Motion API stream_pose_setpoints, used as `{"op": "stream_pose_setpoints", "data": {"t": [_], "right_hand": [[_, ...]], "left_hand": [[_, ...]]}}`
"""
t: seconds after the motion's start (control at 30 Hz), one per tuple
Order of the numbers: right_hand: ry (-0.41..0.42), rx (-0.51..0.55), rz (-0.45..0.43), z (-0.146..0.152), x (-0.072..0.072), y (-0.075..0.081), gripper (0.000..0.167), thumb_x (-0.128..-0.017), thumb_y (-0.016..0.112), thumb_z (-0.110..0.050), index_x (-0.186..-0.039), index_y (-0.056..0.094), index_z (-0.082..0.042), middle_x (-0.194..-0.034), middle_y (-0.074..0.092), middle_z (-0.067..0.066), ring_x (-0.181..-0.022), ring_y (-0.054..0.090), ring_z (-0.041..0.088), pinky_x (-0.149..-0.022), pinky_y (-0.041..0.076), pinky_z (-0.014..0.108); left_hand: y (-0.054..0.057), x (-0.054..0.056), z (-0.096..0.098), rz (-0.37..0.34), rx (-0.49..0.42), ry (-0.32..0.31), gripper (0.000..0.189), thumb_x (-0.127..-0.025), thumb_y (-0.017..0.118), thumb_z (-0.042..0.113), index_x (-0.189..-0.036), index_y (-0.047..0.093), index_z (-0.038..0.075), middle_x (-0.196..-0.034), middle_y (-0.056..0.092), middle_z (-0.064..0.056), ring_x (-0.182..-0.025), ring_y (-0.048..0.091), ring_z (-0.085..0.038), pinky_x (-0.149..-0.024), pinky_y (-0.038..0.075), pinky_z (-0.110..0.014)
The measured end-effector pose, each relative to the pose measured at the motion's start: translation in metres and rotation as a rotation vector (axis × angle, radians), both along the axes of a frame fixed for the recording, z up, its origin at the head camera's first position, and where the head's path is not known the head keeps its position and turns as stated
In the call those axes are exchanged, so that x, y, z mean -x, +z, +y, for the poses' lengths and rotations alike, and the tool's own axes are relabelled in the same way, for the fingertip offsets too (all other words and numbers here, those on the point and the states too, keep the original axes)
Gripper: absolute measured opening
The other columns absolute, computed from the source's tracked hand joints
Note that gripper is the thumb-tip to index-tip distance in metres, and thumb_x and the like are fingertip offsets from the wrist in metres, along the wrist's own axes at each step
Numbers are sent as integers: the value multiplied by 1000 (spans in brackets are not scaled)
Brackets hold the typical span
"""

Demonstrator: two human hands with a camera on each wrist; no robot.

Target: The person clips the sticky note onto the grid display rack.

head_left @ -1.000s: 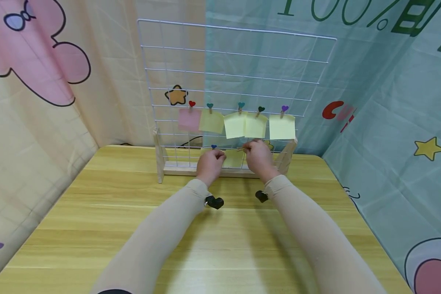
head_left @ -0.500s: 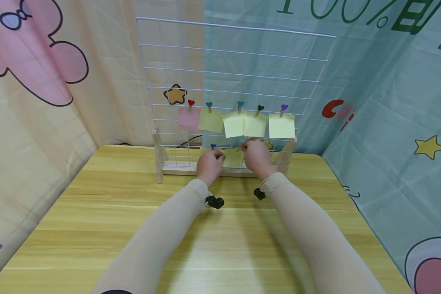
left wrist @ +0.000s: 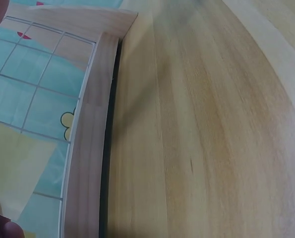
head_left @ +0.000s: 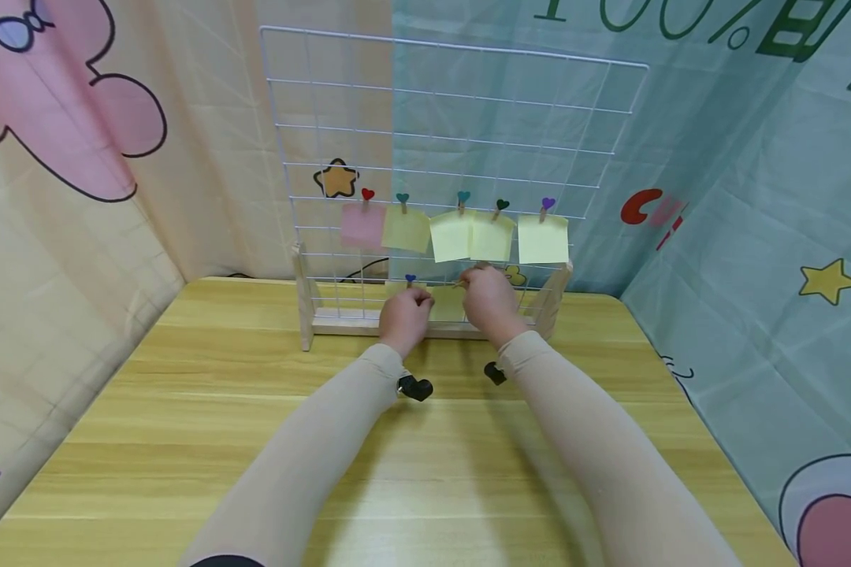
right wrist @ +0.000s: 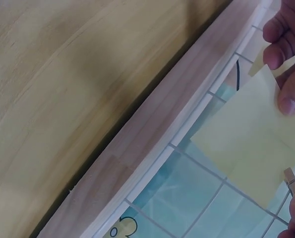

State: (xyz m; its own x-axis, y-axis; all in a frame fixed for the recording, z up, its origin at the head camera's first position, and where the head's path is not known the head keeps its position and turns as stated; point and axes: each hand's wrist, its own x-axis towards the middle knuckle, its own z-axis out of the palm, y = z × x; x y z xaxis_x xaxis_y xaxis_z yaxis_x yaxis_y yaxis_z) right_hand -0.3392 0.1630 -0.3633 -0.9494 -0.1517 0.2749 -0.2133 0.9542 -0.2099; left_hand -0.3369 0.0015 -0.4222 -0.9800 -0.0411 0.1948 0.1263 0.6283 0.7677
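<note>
My left hand pinches the left edge of a pale yellow sticky note low on a white wire grid. In the right wrist view its fingers lie over that edge. My right hand pinches a small wooden clothespin, whose tip overlaps the note near its upper right corner. Another yellow note hangs just left of it under a blue heart clip, partly behind my left hand. In the left wrist view the held note lies against the grid.
The wire grid stands in a wooden base at the table's back. Above my hands hang a pink note and several yellow notes on heart-topped clips. Printed curtains stand behind and beside the wooden table.
My right hand has edged left with the clothespin, closer over the note's upper corner. My left hand stays at the note's left edge. The head view has tilted slightly.
</note>
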Motion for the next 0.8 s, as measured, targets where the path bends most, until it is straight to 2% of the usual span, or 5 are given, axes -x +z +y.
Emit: {"op": "stream_pose_setpoints", "data": {"t": [0.23, 0.53, 0.73, 0.8], "right_hand": [[-18, 15, 5, -1, -1, 0, 28, -105, 56, -8, -123, 77, -11, -125, 73, 10, -115, 69, 32, -99, 59, 46], [-27, 10, -48, 0, -1, 2, 33, -108, 51, -15, -132, 73, -15, -125, 73, 13, -115, 69, 34, -93, 60, 48], [0, 25, -61, 2, -1, 1, 34, -110, 47, -17, -135, 71, -15, -126, 74, 14, -113, 71, 34, -89, 61, 48], [14, 41, -63, 3, -2, -1, 36, -111, 46, -18, -139, 69, -15, -128, 75, 13, -106, 73, 33, -84, 61, 46]], "left_hand": [[-4, 1, 2, 27, -19, 12, 20, -105, 65, 27, -114, 80, 16, -111, 80, -2, -99, 74, -25, -85, 59, -44], [-7, 4, 5, 84, -16, 32, 20, -106, 65, 29, -111, 81, 17, -108, 80, 0, -96, 75, -23, -83, 60, -43], [-9, 4, 5, 73, -13, 21, 21, -106, 65, 29, -112, 80, 16, -109, 80, 0, -97, 75, -24, -84, 59, -44], [-9, 4, 5, 67, -13, 16, 21, -106, 65, 29, -112, 80, 17, -109, 80, 0, -97, 75, -24, -84, 59, -43]]}}
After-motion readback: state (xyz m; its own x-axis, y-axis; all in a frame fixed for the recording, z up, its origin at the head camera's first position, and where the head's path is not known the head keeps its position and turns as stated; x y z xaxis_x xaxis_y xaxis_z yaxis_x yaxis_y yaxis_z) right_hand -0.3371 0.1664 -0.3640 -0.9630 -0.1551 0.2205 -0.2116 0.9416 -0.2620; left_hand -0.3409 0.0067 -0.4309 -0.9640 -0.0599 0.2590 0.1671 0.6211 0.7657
